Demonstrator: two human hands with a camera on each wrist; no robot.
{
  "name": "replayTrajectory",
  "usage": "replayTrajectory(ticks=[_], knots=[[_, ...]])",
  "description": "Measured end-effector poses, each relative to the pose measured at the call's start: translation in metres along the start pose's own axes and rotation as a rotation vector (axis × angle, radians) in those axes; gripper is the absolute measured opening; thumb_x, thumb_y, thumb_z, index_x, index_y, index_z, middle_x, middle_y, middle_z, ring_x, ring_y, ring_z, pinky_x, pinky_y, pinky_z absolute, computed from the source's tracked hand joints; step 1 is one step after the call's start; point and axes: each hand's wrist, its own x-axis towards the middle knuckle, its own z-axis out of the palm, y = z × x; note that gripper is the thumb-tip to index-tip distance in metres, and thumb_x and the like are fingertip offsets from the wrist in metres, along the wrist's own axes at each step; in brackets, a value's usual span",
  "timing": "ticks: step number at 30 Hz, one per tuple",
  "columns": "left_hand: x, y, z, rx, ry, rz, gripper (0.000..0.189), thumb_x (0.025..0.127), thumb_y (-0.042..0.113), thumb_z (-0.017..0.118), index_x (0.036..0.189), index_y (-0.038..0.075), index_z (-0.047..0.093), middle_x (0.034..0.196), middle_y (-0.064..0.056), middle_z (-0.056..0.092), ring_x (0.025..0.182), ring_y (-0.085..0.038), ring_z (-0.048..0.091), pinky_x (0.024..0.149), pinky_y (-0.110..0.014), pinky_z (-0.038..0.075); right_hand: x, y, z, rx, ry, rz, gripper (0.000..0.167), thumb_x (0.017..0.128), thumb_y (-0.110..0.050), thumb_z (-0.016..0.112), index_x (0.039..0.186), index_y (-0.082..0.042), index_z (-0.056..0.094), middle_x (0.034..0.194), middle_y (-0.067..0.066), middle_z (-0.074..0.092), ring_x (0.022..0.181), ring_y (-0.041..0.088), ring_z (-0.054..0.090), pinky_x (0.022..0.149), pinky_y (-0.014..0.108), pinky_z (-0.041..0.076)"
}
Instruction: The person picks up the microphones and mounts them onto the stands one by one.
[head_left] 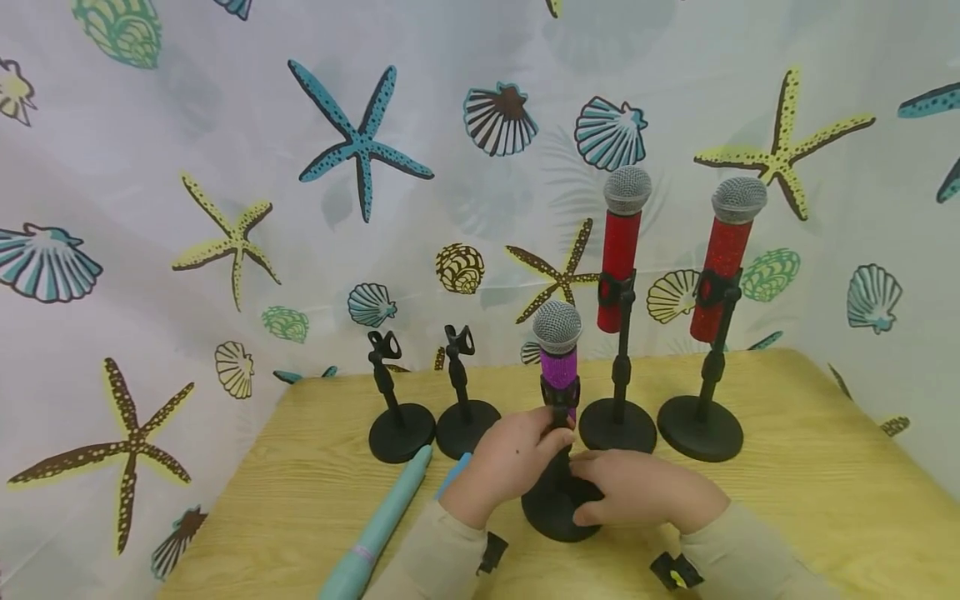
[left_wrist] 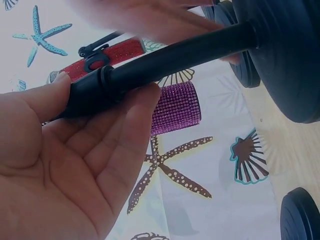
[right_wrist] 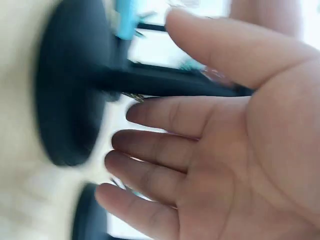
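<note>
A purple glittery microphone (head_left: 558,367) with a silver mesh head sits in the clip of a black desk stand. My left hand (head_left: 510,457) grips the upper part of that stand, thumb and fingers round the collar (left_wrist: 92,90) just below the clip. In the left wrist view the purple handle (left_wrist: 176,107) shows beyond the fingertips. Low beside the pole and above the round base (head_left: 557,521) is my right hand (head_left: 637,487). Its fingers (right_wrist: 155,142) are extended beside the pole (right_wrist: 160,80), without curling round it. Whether they touch it I cannot tell.
Two red microphones (head_left: 619,250) (head_left: 722,267) stand in taller stands at the back right. Two black stands (head_left: 401,429) (head_left: 467,425) with bare clips are at the back left. A long teal tapered object (head_left: 382,525) and a partly hidden blue one (head_left: 452,475) lie in front.
</note>
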Motion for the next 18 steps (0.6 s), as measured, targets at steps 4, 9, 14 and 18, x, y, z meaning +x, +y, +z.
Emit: replayTrajectory(ticks=[4,9,14,18], knots=[[-0.001,-0.002,-0.003,-0.072,-0.007,-0.008,0.019,0.104,0.035,0.059,0.109,0.020,0.069,0.095,0.011,0.068,0.083,-0.008,0.062,0.074,-0.032,0.050,0.008,-0.004,0.018,-0.058,-0.057,0.022,0.075,0.081,-0.037,0.083,0.139,0.003,0.058,0.149,0.013,0.051,0.131,0.026,0.054,0.107,0.045,0.043],[0.001,-0.005,-0.004,-0.108,0.012,-0.002,0.014,0.100,0.026,0.066,0.112,0.020,0.072,0.101,0.012,0.071,0.092,-0.006,0.065,0.081,-0.033,0.052,0.010,-0.004,0.026,-0.095,-0.011,0.014,0.076,0.073,-0.024,0.087,0.137,0.005,0.059,0.149,0.016,0.050,0.131,0.027,0.054,0.105,0.044,0.044],[0.002,-0.003,0.001,0.064,0.145,-0.015,0.021,0.095,0.040,0.072,0.094,0.019,0.067,0.075,0.014,0.061,0.063,-0.005,0.053,0.056,-0.026,0.042,0.011,-0.004,0.026,-0.113,0.023,-0.014,0.074,0.072,-0.020,0.087,0.136,0.005,0.060,0.147,0.016,0.052,0.126,0.028,0.058,0.103,0.044,0.046],[0.000,0.000,0.003,0.167,0.220,-0.056,0.033,0.090,0.050,0.074,0.089,0.019,0.064,0.067,0.013,0.055,0.057,-0.004,0.049,0.050,-0.025,0.039,0.013,-0.005,0.025,-0.106,0.029,-0.023,0.074,0.072,-0.019,0.088,0.135,0.005,0.060,0.145,0.017,0.053,0.123,0.028,0.060,0.101,0.044,0.047]])
